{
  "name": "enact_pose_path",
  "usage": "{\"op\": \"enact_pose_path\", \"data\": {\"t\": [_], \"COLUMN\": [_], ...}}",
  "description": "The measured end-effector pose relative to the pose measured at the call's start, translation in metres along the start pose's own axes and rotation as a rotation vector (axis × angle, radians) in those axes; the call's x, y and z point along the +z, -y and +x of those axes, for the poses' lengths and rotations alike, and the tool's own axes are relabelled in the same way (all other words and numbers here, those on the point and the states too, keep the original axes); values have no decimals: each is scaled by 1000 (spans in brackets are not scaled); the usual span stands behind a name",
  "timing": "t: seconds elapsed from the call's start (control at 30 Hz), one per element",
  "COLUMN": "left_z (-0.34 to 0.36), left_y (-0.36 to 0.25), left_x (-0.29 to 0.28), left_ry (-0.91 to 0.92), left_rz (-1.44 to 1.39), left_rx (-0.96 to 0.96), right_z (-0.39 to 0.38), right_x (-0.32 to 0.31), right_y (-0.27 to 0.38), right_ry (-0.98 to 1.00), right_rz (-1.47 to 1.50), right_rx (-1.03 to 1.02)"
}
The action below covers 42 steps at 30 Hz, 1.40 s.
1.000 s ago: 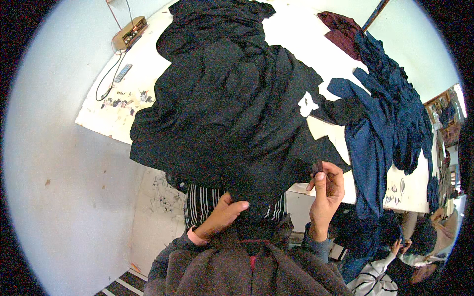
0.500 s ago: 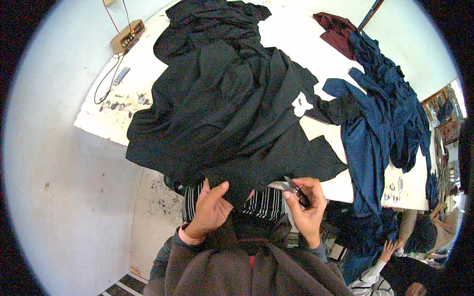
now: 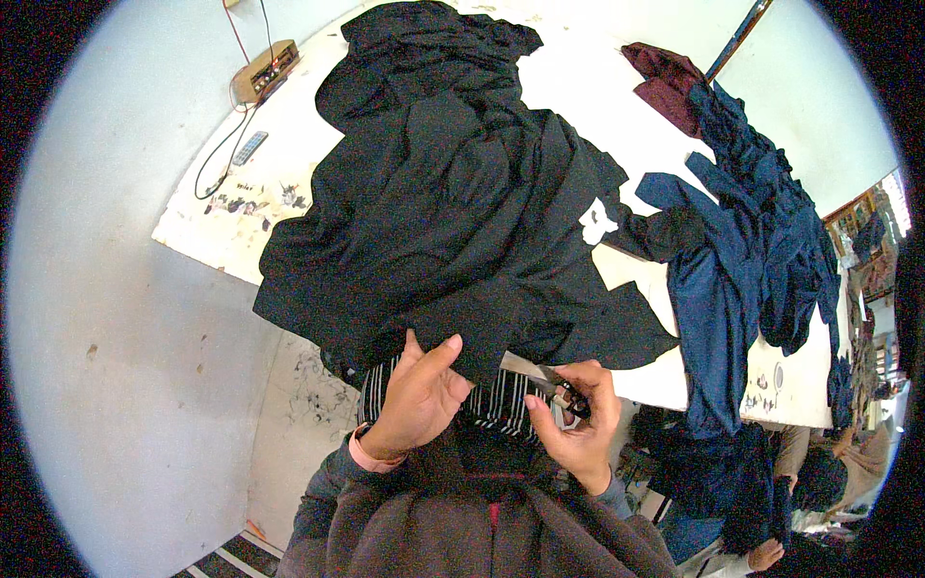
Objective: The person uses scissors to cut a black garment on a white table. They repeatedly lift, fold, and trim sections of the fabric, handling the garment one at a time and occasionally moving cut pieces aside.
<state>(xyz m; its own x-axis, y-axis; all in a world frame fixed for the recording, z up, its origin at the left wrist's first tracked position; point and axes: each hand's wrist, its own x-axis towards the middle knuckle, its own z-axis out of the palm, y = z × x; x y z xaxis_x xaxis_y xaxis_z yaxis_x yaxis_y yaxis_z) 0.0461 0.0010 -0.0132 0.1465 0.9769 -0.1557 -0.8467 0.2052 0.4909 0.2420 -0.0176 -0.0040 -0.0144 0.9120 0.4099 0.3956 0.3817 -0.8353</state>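
A large black garment (image 3: 443,202) lies crumpled over the white table (image 3: 578,91), its near edge hanging toward my lap. My left hand (image 3: 421,400) pinches that edge between thumb and fingers, and a flap of cloth reaches right from it. In my right hand (image 3: 580,424) is a pair of thread snips (image 3: 528,367) with metal blades and a dark handle. The blades point left, close beside the cloth flap. Whether they touch it I cannot tell.
Dark blue garments (image 3: 713,279) and a maroon cloth (image 3: 665,82) lie along the table's right side. At the far left are a brown box with wires (image 3: 265,72) and a remote control (image 3: 251,147). Another person's hand (image 3: 766,555) shows at the lower right.
My right hand with the snips has moved left and slightly down, nearer my left hand. The blades now lie beside the cloth flap. The other person's hand has moved lower.
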Motion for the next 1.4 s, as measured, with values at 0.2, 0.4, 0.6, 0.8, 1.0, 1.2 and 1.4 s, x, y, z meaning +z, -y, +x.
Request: {"op": "enact_pose_path", "data": {"t": [0.2,0.4,0.6,0.8,1.0,1.2,1.4], "left_z": [-2,-4,-3,-3,-12,-31,-36], "left_y": [-7,-14,-15,-13,-7,4,-7], "left_x": [-12,-12,-15,-11,-13,-32,-38], "left_ry": [32,94,61,32,38,82,338], "left_rz": [92,-23,-9,46,8,450,1515], "left_rx": [46,16,8,11,-48,42,1285], "right_z": [8,29,34,37,36,37,37], "right_x": [-2,0,6,8,17,3,-6], "right_y": [-5,-6,-9,-7,-8,-25,-27], "right_ry": [-76,4,88,170,25,97,22], "right_rz": [27,-193,-122,-153,122,-249,-233], "right_rx": [76,-159,-224,-222,-179,-342,-508]}}
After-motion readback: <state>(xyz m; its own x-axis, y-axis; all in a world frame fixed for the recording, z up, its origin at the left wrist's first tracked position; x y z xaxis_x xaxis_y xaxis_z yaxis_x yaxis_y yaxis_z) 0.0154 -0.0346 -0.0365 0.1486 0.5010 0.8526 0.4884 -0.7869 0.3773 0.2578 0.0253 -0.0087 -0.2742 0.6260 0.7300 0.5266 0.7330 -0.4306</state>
